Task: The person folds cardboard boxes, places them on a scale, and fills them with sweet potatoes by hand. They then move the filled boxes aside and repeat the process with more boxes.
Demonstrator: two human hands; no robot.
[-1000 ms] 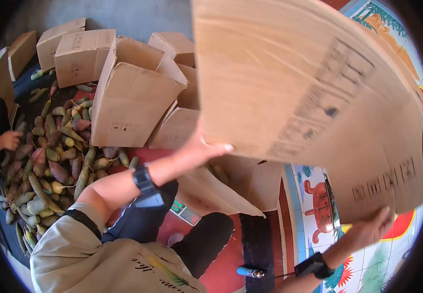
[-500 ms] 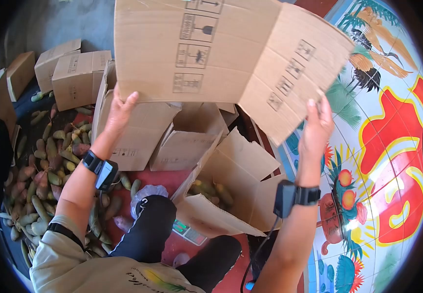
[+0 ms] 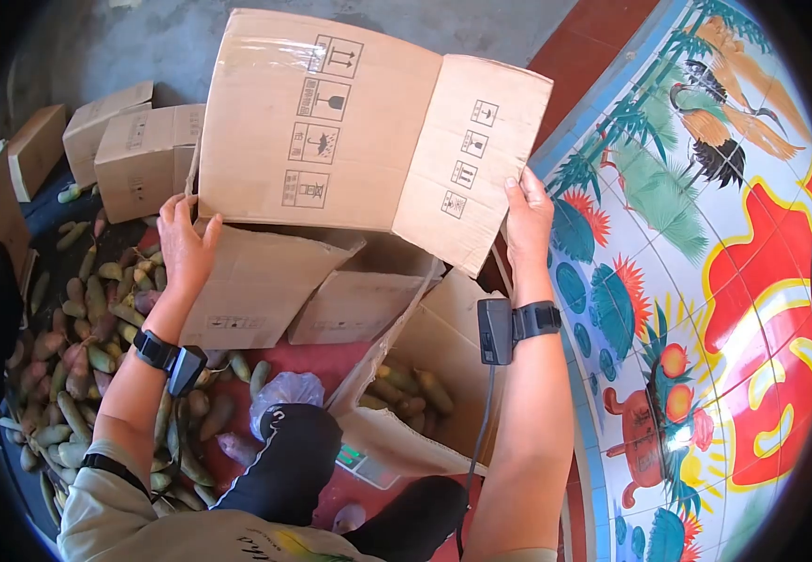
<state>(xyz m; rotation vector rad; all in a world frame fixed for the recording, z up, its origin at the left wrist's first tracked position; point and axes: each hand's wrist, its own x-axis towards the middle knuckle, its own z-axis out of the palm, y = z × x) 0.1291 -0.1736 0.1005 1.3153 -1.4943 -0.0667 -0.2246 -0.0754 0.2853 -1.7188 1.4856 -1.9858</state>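
Observation:
A brown cardboard box (image 3: pixel 369 131), printed with handling symbols, is held up in front of me, one large panel and one narrower panel facing me. My left hand (image 3: pixel 188 248) is at its lower left corner, fingers at the side edge and thumb near the bottom edge. With thumb in front, my right hand (image 3: pixel 530 220) grips the right edge of the narrower panel. Below, an open carton (image 3: pixel 457 323) contains several long green tubers (image 3: pixel 413 389), which look like sweet potatoes or radishes. The held box partly hides two more open cartons (image 3: pixel 251 281) behind it.
A large heap of green and reddish tubers (image 3: pixel 78 375) covers the floor at left. Several cartons (image 3: pixel 144 159) stand behind it. A scale with a green display (image 3: pixel 352 457) and a plastic bag (image 3: pixel 284 393) lie near my knees. At right is a painted tile wall (image 3: pixel 659 253).
The cardboard box has come down and left, its right panel swinging inward. My right hand has moved left with it; my left hand has shifted slightly left and down.

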